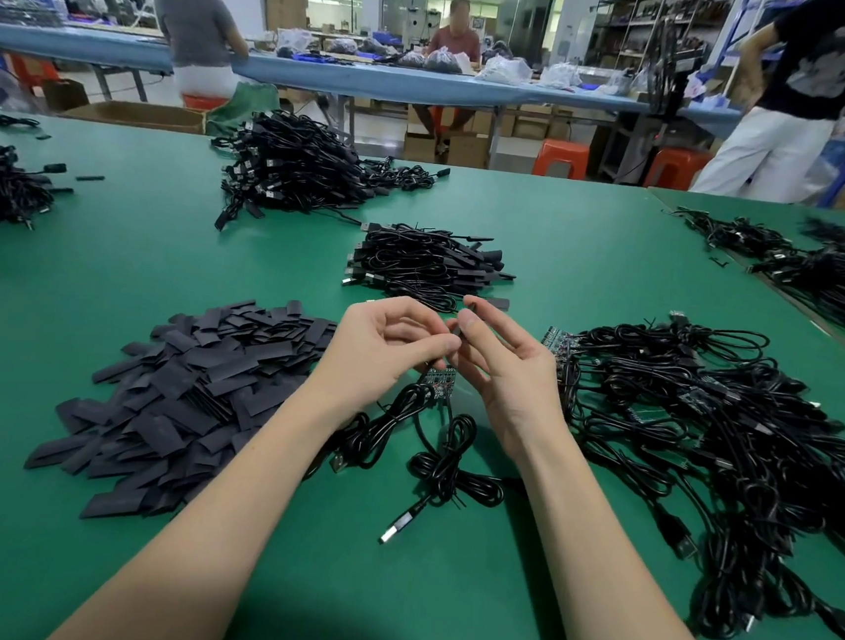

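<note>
To the right of the heap of flat black plastic sleeves (181, 389) on the green table (158, 253), the left hand (387, 347) and right hand (503, 374) meet fingertip to fingertip, both pinching one short black plastic sleeve (457, 331) above the table. Just under that pinch, also right of the heap, shows a small green circuit board (439, 377), its thin black cable (448, 456) coiled on the table and ending in a silver USB plug (392, 531). Farther right of the heap lies a tangle of black cables with boards (735, 427).

Green worktable (107, 248), long blue bench (381, 81), orange stools (562, 158), shelving (639, 26) at right
</note>
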Demonstrator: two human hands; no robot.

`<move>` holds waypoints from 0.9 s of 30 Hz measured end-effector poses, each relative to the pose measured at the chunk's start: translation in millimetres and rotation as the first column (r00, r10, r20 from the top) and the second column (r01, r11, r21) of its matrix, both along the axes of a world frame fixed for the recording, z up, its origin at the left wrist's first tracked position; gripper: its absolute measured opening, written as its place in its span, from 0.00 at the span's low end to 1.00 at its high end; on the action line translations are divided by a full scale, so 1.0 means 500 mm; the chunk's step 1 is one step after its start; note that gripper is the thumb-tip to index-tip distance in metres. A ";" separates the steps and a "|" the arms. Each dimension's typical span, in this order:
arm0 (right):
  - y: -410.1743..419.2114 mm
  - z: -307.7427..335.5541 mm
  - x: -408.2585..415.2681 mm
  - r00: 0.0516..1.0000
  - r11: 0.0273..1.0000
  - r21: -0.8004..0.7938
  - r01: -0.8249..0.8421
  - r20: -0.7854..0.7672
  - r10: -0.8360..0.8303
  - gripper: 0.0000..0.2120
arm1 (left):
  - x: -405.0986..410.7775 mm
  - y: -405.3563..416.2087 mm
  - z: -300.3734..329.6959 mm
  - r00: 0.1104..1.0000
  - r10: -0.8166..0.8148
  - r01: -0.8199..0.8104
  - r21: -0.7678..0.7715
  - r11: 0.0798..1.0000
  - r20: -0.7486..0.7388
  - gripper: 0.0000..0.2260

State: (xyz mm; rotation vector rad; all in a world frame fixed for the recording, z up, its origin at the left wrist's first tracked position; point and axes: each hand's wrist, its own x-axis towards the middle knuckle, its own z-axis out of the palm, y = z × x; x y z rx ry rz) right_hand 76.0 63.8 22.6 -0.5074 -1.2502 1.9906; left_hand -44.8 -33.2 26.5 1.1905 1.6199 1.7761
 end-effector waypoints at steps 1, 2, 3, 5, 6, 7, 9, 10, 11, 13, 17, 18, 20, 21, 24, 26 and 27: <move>0.000 -0.001 -0.001 1.000 1.000 -0.024 0.008 0.000 -0.008 0.13 | 0.000 0.000 0.001 1.000 -0.013 0.013 -0.015 1.000 0.012 0.04; 0.002 0.000 -0.001 1.000 0.999 -0.046 0.022 -0.004 -0.022 0.12 | 0.000 0.001 0.002 1.000 -0.024 0.024 -0.037 0.999 0.013 0.04; 0.004 0.002 0.000 0.999 0.997 -0.069 0.043 -0.012 -0.044 0.12 | 0.000 0.003 0.003 1.000 -0.030 0.031 -0.070 0.997 0.006 0.04; 0.010 0.008 0.002 0.994 0.989 -0.112 0.099 -0.032 -0.103 0.12 | 0.000 0.006 0.004 0.999 -0.032 0.028 -0.155 0.988 -0.025 0.06; 0.013 0.011 0.002 0.990 0.983 -0.131 0.130 -0.041 -0.136 0.12 | 0.000 0.007 0.003 0.998 -0.033 0.023 -0.195 0.981 -0.046 0.07; 0.017 0.013 0.004 0.984 0.976 -0.148 0.162 -0.052 -0.172 0.12 | -0.001 0.006 0.003 0.996 -0.042 0.022 -0.233 0.972 -0.079 0.09; 0.026 0.014 0.009 0.969 0.958 -0.182 0.221 -0.073 -0.237 0.13 | 0.001 0.003 0.002 0.985 -0.083 0.032 -0.314 0.949 -0.153 0.11; 0.029 0.013 0.010 0.962 0.950 -0.196 0.243 -0.076 -0.262 0.13 | 0.003 0.001 0.001 0.982 -0.104 0.045 -0.342 0.938 -0.156 0.11; 0.032 0.013 0.011 0.957 0.943 -0.207 0.261 -0.073 -0.281 0.14 | 0.006 0.000 0.001 0.985 -0.114 0.062 -0.348 0.935 -0.131 0.10; 0.036 0.010 0.010 0.949 0.932 -0.220 0.289 -0.063 -0.309 0.14 | 0.011 -0.001 0.003 0.992 -0.102 0.071 -0.322 0.944 -0.081 0.08; 0.045 0.001 0.003 0.935 0.919 -0.190 0.347 -0.005 -0.354 0.12 | 0.006 0.005 0.025 0.985 -0.089 0.042 -0.286 0.957 -0.151 0.05; 0.047 -0.003 0.000 0.934 0.919 -0.166 0.358 0.041 -0.356 0.12 | 0.002 0.008 0.033 0.975 -0.084 0.026 -0.273 0.962 -0.203 0.05; 0.048 -0.012 -0.005 0.929 0.928 -0.101 0.359 0.134 -0.345 0.11 | -0.010 0.020 0.051 0.953 -0.063 -0.011 -0.241 0.970 -0.296 0.05; 0.046 -0.017 -0.008 0.925 0.933 -0.063 0.353 0.175 -0.338 0.11 | -0.017 0.030 0.060 0.938 -0.047 -0.037 -0.233 0.972 -0.344 0.05; 0.040 -0.029 -0.015 0.909 0.944 0.069 0.322 0.256 -0.328 0.10 | -0.047 0.081 0.076 0.823 -0.012 -0.163 -0.257 0.953 -0.569 0.06; 0.036 -0.034 -0.019 0.897 0.944 0.172 0.282 0.301 -0.323 0.10 | -0.073 0.118 0.079 0.731 -0.009 -0.262 -0.294 0.919 -0.682 0.07; 0.034 -0.037 -0.020 0.889 0.939 0.219 0.266 0.322 -0.327 0.10 | -0.086 0.135 0.079 0.689 0.001 -0.314 -0.297 0.902 -0.725 0.07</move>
